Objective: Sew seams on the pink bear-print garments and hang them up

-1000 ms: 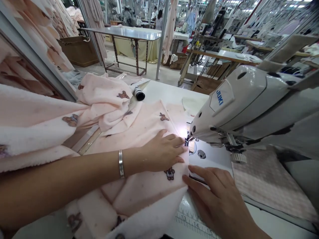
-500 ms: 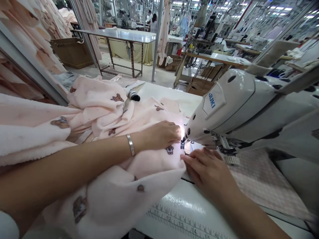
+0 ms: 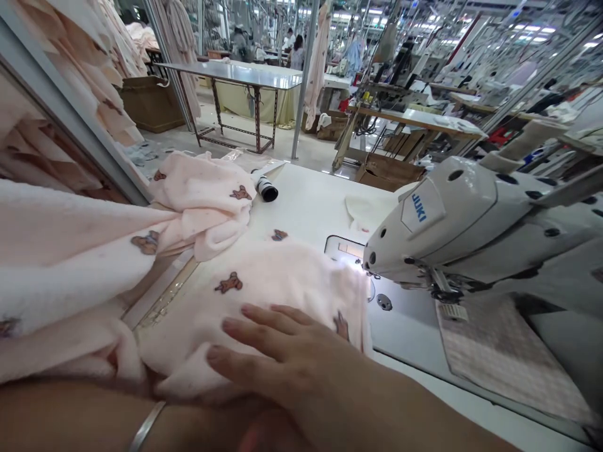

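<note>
Your right hand (image 3: 282, 358) now lies flat, fingers spread, on the pale pink bear-print fleece (image 3: 264, 282), which has come left, clear of the white sewing machine (image 3: 452, 213) (that seam looks done); your left hand (image 3: 249, 434) is tucked beneath, so I cannot tell its grip

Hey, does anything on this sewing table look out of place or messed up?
Nothing looks damaged or spilled. The pink fleece lies bunched under the right hand, beside the sewing machine, and a small roll lies on its side behind it.
</note>
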`<state>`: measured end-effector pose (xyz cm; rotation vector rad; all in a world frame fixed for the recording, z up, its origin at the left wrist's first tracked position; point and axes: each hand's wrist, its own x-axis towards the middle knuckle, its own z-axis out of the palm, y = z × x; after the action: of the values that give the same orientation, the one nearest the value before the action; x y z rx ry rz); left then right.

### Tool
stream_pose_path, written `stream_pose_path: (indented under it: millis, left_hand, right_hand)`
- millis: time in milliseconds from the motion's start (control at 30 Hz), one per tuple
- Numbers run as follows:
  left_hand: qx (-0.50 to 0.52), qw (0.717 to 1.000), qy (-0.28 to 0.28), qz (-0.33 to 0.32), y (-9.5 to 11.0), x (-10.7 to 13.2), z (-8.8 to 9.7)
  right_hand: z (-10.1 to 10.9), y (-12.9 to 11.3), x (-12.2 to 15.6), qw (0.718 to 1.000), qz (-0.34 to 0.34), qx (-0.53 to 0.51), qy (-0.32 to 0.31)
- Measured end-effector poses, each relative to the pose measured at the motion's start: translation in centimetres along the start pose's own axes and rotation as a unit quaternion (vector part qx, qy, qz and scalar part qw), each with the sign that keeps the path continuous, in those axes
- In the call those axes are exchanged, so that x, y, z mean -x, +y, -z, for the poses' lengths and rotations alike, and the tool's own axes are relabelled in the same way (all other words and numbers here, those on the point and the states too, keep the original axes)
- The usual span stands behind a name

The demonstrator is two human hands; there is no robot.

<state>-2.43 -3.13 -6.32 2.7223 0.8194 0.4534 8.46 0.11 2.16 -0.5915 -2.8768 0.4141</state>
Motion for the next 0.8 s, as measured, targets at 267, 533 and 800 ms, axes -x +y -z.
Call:
stream_pose_path:
  millis: [267,533,800]
  left_hand:
    - [0.035,0.993,0.029,0.111,-3.4,1.1,5.0]
    - [-0.03,0.978,-0.192,-0.071,-13.5,3.3,13.7]
    - [-0.128,0.988,-0.068,-0.044,-4.0,-4.3,8.2]
  right_hand:
    - [-2.0,11.4,-6.2,0.954,-0.277,0.081,0.078]
    - [-2.7,2.6,10.1,0.969,-0.153,0.179,0.068]
    - [-1.5,2.3,11.4,0.969,-0.17,0.116,0.135]
